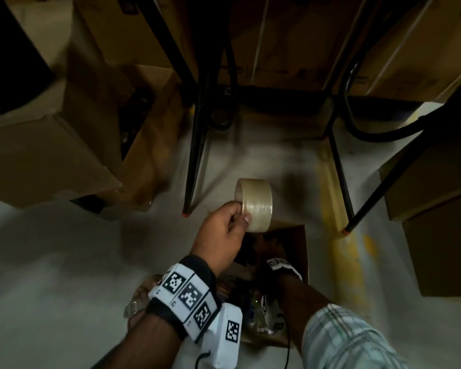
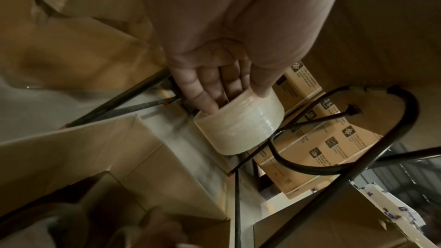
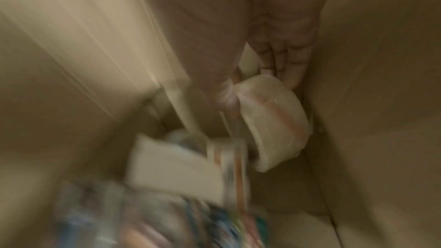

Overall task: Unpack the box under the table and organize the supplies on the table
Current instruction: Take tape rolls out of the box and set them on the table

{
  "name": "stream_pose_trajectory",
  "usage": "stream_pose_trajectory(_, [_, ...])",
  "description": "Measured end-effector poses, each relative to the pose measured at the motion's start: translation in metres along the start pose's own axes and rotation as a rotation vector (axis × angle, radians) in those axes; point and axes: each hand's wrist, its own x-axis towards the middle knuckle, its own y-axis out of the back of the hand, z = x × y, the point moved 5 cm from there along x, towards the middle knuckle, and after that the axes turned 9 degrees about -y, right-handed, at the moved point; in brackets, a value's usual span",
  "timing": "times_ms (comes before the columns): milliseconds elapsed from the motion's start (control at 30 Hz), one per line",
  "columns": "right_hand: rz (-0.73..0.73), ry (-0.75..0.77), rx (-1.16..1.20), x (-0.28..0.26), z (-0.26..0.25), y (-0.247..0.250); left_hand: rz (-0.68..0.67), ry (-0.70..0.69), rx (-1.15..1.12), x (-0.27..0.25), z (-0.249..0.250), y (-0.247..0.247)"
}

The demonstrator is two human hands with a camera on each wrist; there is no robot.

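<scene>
My left hand [image 1: 240, 214] holds a roll of clear packing tape [image 1: 256, 206] above the open cardboard box [image 1: 302, 251] on the floor. Its fingers are hooked into the core and the thumb lies on the outside. In the left wrist view the same roll [image 2: 241, 127] hangs from the left hand [image 2: 229, 97] in front of black table legs. My right arm reaches down into the box, and the head view hides that hand. The blurred right wrist view shows my right hand [image 3: 255, 84] pinching a second pale tape roll [image 3: 274, 122] near the box wall [image 3: 369, 120].
Black table legs [image 1: 194, 155] stand just beyond the box, with another leg [image 1: 341, 177] on the right. Big cardboard boxes [image 1: 51, 155] crowd the left, back and right. A yellow stripe [image 1: 338, 222] runs along the floor. A white packet [image 3: 171, 165] and colourful packs [image 3: 143, 223] lie in the box.
</scene>
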Motion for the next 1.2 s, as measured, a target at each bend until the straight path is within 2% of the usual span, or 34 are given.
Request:
stream_pose_trajectory(67, [0.055,0.013,-0.095,-0.027,-0.003,0.032,0.009,0.003,0.025,-0.005,0.011,0.002])
stream_pose_trajectory(100, [0.076,-0.014,-0.058,-0.042,-0.001,0.052,0.015,-0.001,0.036,-0.009,0.018,0.004])
stream_pose_trajectory(200, [0.237,0.084,-0.031,-0.093,-0.003,0.113,0.042,-0.017,0.052,-0.023,0.052,0.012])
stream_pose_trajectory(267, [0.228,0.128,-0.004,-0.123,-0.004,0.145,0.056,-0.048,0.077,-0.034,0.081,0.02])
stream_pose_trajectory(500, [0.37,0.303,0.208,-0.253,0.001,0.253,0.176,-0.202,0.2,-0.082,0.187,0.05])
stream_pose_trajectory(700, [0.512,0.418,0.378,-0.34,0.014,0.335,0.28,-0.266,0.266,-0.107,0.257,0.087])
stream_pose_trajectory(800, [0.509,0.472,0.567,-0.358,0.02,0.378,0.319,-0.294,0.293,-0.102,0.29,0.102])
stream_pose_trajectory(900, [0.44,0.434,0.899,-0.358,0.024,0.418,0.352,-0.347,0.313,-0.091,0.331,0.115])
stream_pose_trajectory(1033, [0.414,0.391,1.228,-0.351,0.024,0.468,0.405,-0.443,0.523,-0.068,0.387,0.126])
stream_pose_trajectory(1100, [0.453,0.398,1.23,-0.347,0.02,0.492,0.408,-0.467,0.671,-0.051,0.406,0.126])
stream_pose_trajectory(1200, [0.755,0.432,0.897,-0.352,0.012,0.524,0.403,-0.482,0.878,-0.02,0.42,0.122])
